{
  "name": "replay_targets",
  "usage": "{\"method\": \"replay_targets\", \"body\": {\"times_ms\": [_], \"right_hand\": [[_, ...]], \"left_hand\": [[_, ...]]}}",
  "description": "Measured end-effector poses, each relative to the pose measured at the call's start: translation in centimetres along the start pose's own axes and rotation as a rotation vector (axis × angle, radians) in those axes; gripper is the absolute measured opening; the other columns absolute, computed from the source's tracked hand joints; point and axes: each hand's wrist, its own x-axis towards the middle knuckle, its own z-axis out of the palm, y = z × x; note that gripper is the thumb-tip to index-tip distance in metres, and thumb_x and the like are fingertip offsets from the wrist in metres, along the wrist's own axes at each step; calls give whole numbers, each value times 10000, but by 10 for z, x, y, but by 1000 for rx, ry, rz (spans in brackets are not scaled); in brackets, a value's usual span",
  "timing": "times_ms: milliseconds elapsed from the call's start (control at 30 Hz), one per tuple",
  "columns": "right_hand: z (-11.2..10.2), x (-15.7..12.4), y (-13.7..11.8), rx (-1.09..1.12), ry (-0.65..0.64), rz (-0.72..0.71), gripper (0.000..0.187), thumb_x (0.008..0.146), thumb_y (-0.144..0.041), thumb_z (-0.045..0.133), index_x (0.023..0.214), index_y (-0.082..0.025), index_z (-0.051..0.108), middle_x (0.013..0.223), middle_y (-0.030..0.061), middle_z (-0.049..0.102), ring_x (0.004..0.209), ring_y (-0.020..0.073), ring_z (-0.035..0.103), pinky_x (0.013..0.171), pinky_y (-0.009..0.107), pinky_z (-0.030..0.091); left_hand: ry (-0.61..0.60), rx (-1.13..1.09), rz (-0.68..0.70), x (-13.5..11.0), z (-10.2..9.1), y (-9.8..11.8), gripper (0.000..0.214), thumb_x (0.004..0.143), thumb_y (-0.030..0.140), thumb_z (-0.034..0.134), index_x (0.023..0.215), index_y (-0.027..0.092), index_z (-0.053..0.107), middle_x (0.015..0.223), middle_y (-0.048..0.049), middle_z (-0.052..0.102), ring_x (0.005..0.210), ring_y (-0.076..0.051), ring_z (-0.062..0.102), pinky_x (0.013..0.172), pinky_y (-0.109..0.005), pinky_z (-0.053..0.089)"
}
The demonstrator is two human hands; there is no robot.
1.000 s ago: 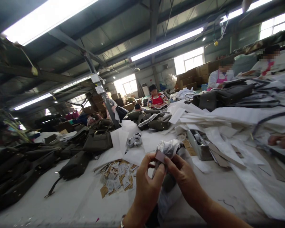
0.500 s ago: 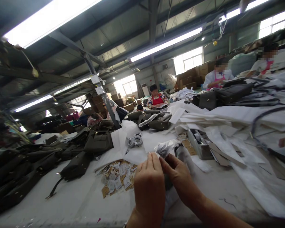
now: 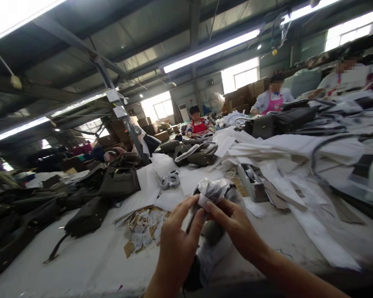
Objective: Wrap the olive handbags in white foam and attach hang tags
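Observation:
Both hands are in front of me, at a dark bag [image 3: 211, 232] partly covered in clear and white wrapping [image 3: 213, 188]. A small whitish strip [image 3: 205, 202] lies between my fingertips, beside the crumpled wrapping. My left hand [image 3: 182, 231] pinches its left end with thumb and forefinger. From the right, my right hand [image 3: 233, 221] presses thumb and fingers on the strip's other end. Much of the bag's lower part is hidden behind my hands. I cannot tell whether the strip is paper, foam or tape.
Cards and tags with strings [image 3: 146, 227] lie left of my hands. Dark bags [image 3: 87, 217] are heaped further left. Behind are coiled grey cords [image 3: 170, 179], a grey tape dispenser [image 3: 253, 186] and white sheets [image 3: 286, 145]. Co-workers in aprons [image 3: 272, 101] sit across the table.
My left hand has turned and opened out from the right one, exposing the whitish strip between the fingertips. More of the dark bag shows below. The whole view has shifted slightly.

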Motion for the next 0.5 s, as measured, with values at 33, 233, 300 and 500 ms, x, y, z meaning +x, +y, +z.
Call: {"method": "replay_targets", "body": {"times_ms": [33, 233, 300, 500], "right_hand": [[-1, 1, -2, -13, -30, -16, 343, 868, -507, 677, 989, -190, 728, 915, 52, 722, 866, 215, 675, 792, 322, 552], [-25, 15, -11, -367, -173, -177, 326, 908, -467, 634, 830, -183, 772, 912, 63, 721, 851, 192, 667, 755, 281, 527], [-53, 23, -10, -432, -308, -182, 346, 908, -478, 623, 836, -178, 778, 799, 54, 713, 756, 179, 664, 694, 275, 524], [-188, 70, 20, -751, 457, 39, 527, 880, -635, 515, 908, -168, 757, 839, 88, 741, 778, 229, 687, 731, 328, 537]], "left_hand": [[-29, -37, -41, 5, -4, -2, 356, 912, 386, 609, 1244, 267, 653, 1277, -48, 683, 1209, -253, 613, 1036, -382, 476], [-153, -245, -186, 23, -6, -9, 299, 858, 404, 676, 1112, 248, 669, 1129, -26, 723, 1099, -236, 649, 983, -348, 479], [-171, -336, -241, 23, -4, -11, 330, 844, 400, 689, 1127, 232, 661, 1125, -38, 723, 1083, -237, 655, 971, -342, 483], [-47, -599, -421, 24, 3, -20, 447, 755, 444, 747, 1102, 173, 673, 1059, -77, 740, 1007, -241, 677, 908, -320, 506]]}}
